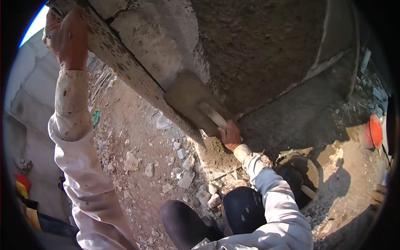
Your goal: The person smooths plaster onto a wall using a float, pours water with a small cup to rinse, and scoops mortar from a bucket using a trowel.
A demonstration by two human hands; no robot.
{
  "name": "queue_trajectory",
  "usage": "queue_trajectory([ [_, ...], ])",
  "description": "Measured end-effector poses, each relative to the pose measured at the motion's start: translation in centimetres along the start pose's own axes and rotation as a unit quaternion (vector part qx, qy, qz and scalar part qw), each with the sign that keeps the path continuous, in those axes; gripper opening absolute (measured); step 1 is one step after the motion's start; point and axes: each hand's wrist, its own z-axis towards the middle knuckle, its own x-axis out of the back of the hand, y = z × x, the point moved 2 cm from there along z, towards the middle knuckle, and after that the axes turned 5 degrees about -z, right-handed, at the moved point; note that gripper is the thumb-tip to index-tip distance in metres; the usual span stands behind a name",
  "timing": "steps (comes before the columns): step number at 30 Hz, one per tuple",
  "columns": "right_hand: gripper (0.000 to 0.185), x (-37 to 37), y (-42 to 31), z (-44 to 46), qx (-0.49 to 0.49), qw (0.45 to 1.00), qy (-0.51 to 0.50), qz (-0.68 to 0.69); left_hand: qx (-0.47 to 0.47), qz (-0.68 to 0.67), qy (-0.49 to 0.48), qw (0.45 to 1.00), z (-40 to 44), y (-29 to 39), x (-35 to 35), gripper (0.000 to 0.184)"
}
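Observation:
A long, splattered board [131, 79] runs diagonally from the upper left down to the middle, along the edge of a rough wall [258, 46]. My left hand [68, 37] is closed on its upper end. My right hand [230, 136] grips the handle of a flat trowel [193, 98], whose blade lies on the lower part of the wall beside the board. Wet-looking mortar covers the wall to the right of a paler strip [166, 37]. A heap of loose mortar [216, 152] lies on the ground below the trowel.
A round bucket [314, 173] with a handle sticking out stands right of my boots [243, 210]. Stones and rubble [185, 179] cover the ground. A red container [375, 131] is at the far right; red and yellow items [21, 185] lie at the far left.

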Motion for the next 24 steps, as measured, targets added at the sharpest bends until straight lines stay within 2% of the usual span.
queue_trajectory([
  [2,0.04,-1.7,0.5,1.8,-0.023,0.999,-0.027,-0.007,-0.084,0.052,-0.062,0.993,0.2,-0.8,1.0,0.019],
  [5,0.039,-3.1,0.2,4.0,-0.015,0.999,-0.001,-0.039,-0.19,0.066,-0.131,0.971,0.3,-1.4,1.7,0.016],
  [7,0.039,-2.5,-1.1,5.6,-0.036,0.999,-0.014,-0.03,-0.203,0.069,-0.159,0.964,0.5,-1.7,2.1,0.016],
  [10,0.038,0.2,-4.0,8.1,-0.024,0.999,-0.022,-0.034,-0.145,0.022,-0.145,0.978,0.2,-1.5,2.1,0.018],
  [13,0.038,3.4,-8.4,12.3,-0.003,0.999,-0.018,-0.034,-0.087,-0.119,-0.065,0.987,-1.2,-0.7,0.3,0.021],
  [15,0.038,6.0,-12.2,15.3,0.018,0.999,-0.008,-0.029,-0.02,-0.21,-0.025,0.977,-1.5,-0.2,-0.5,0.024],
  [16,0.038,7.4,-14.4,17.0,0.035,0.999,0.004,-0.024,0.041,-0.205,0.035,0.977,-1.7,1.1,-1.2,0.026],
  [20,0.037,10.6,-19.9,21.3,0.095,0.994,0.052,-0.001,-0.034,-0.13,0.028,0.991,-1.3,0.2,-0.7,0.037],
  [21,0.038,10.8,-20.1,21.4,0.084,0.995,0.055,0.0,-0.046,-0.107,0.035,0.993,-1.3,-0.2,-0.6,0.04],
  [23,0.038,10.3,-19.8,20.7,0.066,0.996,0.059,0.008,-0.015,-0.134,0.036,0.99,-1.5,0.9,-0.9,0.041],
  [24,0.04,9.4,-18.9,19.8,0.067,0.996,0.059,-0.001,0.006,-0.133,0.083,0.988,-1.7,2.4,-1.8,0.041],
])
